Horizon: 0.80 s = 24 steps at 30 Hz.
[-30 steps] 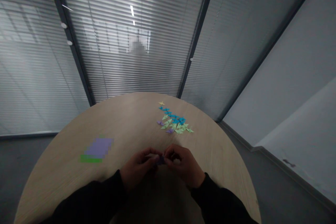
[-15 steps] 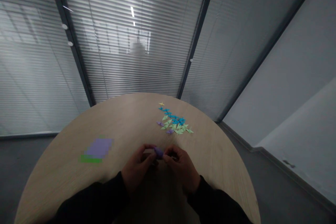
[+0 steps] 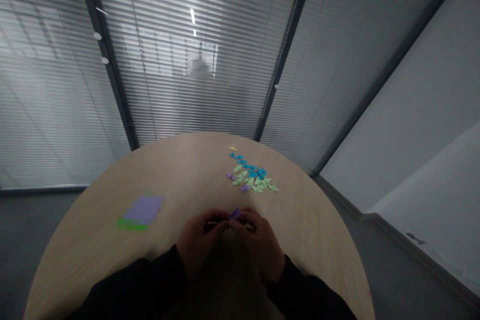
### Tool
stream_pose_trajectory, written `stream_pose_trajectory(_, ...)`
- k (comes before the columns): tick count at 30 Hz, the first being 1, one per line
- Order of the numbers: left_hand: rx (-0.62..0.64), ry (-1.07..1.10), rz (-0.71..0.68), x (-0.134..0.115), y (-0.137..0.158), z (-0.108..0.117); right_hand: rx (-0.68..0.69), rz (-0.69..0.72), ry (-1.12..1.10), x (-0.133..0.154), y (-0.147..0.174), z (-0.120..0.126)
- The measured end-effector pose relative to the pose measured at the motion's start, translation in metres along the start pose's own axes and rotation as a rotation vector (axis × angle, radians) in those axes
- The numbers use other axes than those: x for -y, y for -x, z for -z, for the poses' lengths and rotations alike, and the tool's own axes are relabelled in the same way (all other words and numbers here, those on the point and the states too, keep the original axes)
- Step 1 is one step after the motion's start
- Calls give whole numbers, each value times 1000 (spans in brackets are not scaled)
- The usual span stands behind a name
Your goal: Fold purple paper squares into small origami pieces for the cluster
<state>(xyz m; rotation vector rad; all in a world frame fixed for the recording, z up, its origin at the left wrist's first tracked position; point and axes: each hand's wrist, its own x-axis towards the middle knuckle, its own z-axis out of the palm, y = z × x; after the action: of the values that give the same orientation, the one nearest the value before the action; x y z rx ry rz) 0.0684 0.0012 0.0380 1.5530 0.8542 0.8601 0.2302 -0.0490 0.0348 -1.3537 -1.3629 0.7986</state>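
Note:
Between my two hands is a small piece of folded purple paper, above the near part of the table. My left hand pinches it from the left with thumb and forefinger. From the right, my right hand closes its thumb and fingers on the same paper. Only a narrow purple part shows above the fingertips; the rest is hidden by them. Beyond the hands lies a cluster of small folded paper cranes: blue ones, pale green ones, purple ones and a single yellow one.
On the left of the round wooden table lies a stack of purple paper with green paper at its near edge, partly blurred. Past the table's far edge stand glass panels with blinds; a white wall rises at right.
The hands have come closer together, and the purple paper has turned so a thinner part shows between the fingertips. The whole view has shifted slightly.

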Motion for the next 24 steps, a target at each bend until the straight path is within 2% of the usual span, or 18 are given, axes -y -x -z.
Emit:
stream_pose_trajectory(6,3,-61,-13,2,-1,1,-33,-36,-31,6,3,-3)
stream_pose_trajectory(13,-8,-155,-29,2,1,1,-130,-119,-104,8,5,-8)
stream_pose_trajectory(18,-27,-165,-36,1,2,0,-120,-140,-184,9,6,-9)
stream_pose_trajectory(24,-59,-184,-40,1,1,-1,-127,-134,-178,7,6,-10)
